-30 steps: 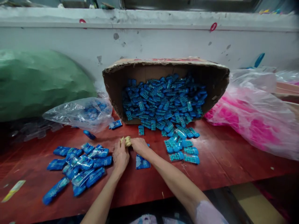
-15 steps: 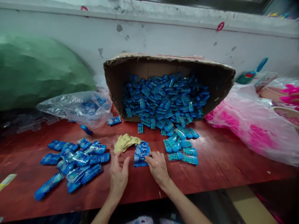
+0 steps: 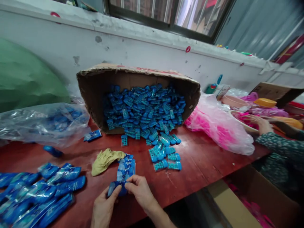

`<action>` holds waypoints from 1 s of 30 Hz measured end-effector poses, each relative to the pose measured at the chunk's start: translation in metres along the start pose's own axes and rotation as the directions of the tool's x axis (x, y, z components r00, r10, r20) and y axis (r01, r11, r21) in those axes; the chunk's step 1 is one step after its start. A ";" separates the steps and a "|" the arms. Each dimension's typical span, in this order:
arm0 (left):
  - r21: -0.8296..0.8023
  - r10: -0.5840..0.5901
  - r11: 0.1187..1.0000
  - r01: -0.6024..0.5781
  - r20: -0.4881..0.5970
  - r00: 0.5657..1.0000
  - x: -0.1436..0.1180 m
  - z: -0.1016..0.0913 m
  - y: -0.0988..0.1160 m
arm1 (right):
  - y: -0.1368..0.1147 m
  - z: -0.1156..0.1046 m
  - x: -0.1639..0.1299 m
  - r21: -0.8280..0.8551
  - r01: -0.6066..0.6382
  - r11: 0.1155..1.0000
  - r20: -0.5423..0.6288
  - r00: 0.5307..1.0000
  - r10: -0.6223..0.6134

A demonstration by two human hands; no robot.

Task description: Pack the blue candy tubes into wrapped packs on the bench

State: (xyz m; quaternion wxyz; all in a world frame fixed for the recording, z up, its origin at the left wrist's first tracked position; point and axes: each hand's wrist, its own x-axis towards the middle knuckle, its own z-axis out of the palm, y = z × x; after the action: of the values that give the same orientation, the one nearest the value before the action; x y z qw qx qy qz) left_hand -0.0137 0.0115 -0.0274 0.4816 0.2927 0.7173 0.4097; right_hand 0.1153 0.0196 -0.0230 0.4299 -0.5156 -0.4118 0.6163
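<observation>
In front of me my left hand [image 3: 106, 202] and my right hand [image 3: 141, 191] pinch a small blue printed card [image 3: 121, 189] between thumbs and fingers. It is partly covered by the fingers. Just beyond it lie more blue printed cards [image 3: 126, 167], fanned on the red table. A crumpled yellow-green cloth or putty-like lump [image 3: 106, 160] touches their left edge. Right of the cards rest several small clear packs with turquoise beads [image 3: 161, 164]. Blue wrapped packets [image 3: 45, 190] are heaped at the left.
A cardboard box [image 3: 190, 104] on its side spills many turquoise packs [image 3: 144, 107]. Clear bags hold blue packets [image 3: 61, 118] at left and pink pieces [image 3: 213, 133] at right. Another person's hand [image 3: 260, 123] reaches into a tub at far right. A green bundle [image 3: 28, 76] stands left.
Both hands have come together nearer the table's front edge, with a blue card now between them. The view has swung right, bringing another person's arm into sight.
</observation>
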 end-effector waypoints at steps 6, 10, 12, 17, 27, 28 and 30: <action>-0.068 0.010 0.998 -0.011 -0.019 1.000 0.002 0.011 -0.001 | -0.002 0.007 -0.002 -0.140 0.130 0.982 -0.084 0.986 -0.143; -0.378 -0.026 0.923 0.070 0.120 0.992 -0.001 0.026 0.005 | -0.001 0.011 -0.002 -0.372 0.254 0.893 -0.147 0.934 -0.327; -0.447 -0.055 0.884 0.136 0.190 0.980 -0.005 0.028 0.010 | -0.002 0.011 -0.003 -0.430 0.283 0.857 -0.147 0.915 -0.375; -0.472 -0.040 0.841 0.266 0.435 0.900 -0.014 0.015 0.021 | -0.019 -0.008 -0.007 -0.601 0.302 0.740 -0.042 0.913 -0.407; -0.459 -0.311 0.736 0.498 0.425 0.850 -0.015 0.002 0.015 | -0.024 -0.086 0.032 -0.973 -0.163 0.166 -0.227 0.825 -0.517; -0.454 -0.332 0.719 0.527 0.441 0.834 -0.015 0.001 0.015 | -0.022 -0.085 0.032 -0.975 -0.098 0.201 -0.193 0.825 -0.532; -0.444 -0.365 0.690 0.571 0.468 0.805 -0.014 0.001 0.016 | -0.018 -0.080 0.027 -0.938 0.082 0.337 -0.140 0.800 -0.584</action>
State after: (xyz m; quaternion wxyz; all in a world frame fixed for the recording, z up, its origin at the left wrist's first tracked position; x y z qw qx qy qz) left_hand -0.0075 0.0079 -0.0076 0.7525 0.0070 0.5183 0.4062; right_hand 0.1934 0.0557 -0.0237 0.2882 -0.6908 -0.6612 0.0502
